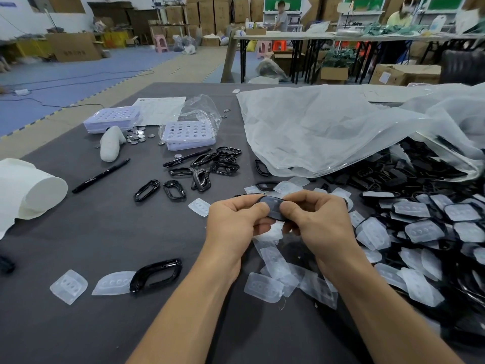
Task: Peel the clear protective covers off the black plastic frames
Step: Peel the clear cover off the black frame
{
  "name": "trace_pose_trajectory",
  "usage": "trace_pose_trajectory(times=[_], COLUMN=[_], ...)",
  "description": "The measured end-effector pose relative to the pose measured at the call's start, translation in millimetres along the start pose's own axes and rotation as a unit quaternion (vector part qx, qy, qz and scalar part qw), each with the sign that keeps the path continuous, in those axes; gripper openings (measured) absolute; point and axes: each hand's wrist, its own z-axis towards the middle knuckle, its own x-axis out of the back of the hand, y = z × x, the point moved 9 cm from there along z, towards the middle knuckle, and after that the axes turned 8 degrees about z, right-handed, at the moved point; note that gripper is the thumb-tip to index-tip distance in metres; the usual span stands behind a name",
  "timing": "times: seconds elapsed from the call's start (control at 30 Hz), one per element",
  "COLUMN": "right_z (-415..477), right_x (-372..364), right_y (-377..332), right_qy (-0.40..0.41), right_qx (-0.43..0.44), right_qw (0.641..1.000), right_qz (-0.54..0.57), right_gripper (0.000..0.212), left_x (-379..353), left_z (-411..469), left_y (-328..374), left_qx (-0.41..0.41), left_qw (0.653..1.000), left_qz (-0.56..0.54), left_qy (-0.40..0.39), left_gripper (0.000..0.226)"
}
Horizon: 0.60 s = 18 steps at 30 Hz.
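My left hand (236, 219) and right hand (319, 219) are close together, both pinching one oval black plastic frame (270, 216) by its ends so its clear dimpled plastic cover (273, 204) faces me for peeling; shed clear covers (265, 286) lie just below that frame, bare black frames (202, 166) beyond it to the left, and the unpeeled heap (425, 232) to its right.

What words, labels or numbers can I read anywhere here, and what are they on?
None can be read for certain.
Paper sheet: printed lines under a round mark, too small to read.
Brown box, far left: dark print on its side, too blurred to read.
White label on the right box: too small to read.
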Motion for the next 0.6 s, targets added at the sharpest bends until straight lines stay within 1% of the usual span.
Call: trace_pose_trajectory(times=[0.1, 0.17, 0.4, 0.53, 0.6], right_z=[1.2, 1.6, 3.2, 1.8, 1.1], right_x=[-1.1, -3.3, -1.7, -4.2, -9.1], right_y=[3.8, 4.3, -0.8, 0.0, 2.3], right_qy=[0.003, -0.006, -0.005, -0.008, -0.021], right_qx=[-0.014, -0.016, 0.021, 0.026, 0.015], right_qw=[0.999, 0.998, 0.999, 0.999, 0.998], right_qz=[0.043, 0.054, 0.035, 0.045, 0.055], right_gripper=[0.022, 0.022, 0.035, 0.026, 0.019], left_x=[2.1, 3.6, 2.2, 5.8, 9.0], left_z=[0.6, 1.3, 2.7, 4.7, 6.1], left_y=[-0.7, -1.3, 3.1, 3.6, 2.7], left_qx=[-0.002, -0.002, -0.03, -0.036, -0.041], left_qw=[1.0, 1.0, 0.998, 0.998, 0.997], left_qz=[-0.004, -0.008, 0.037, 0.027, 0.02], left_qy=[0.015, 0.024, 0.031, 0.049, 0.058], left_gripper=[0.018, 0.016, 0.008, 0.015, 0.015])
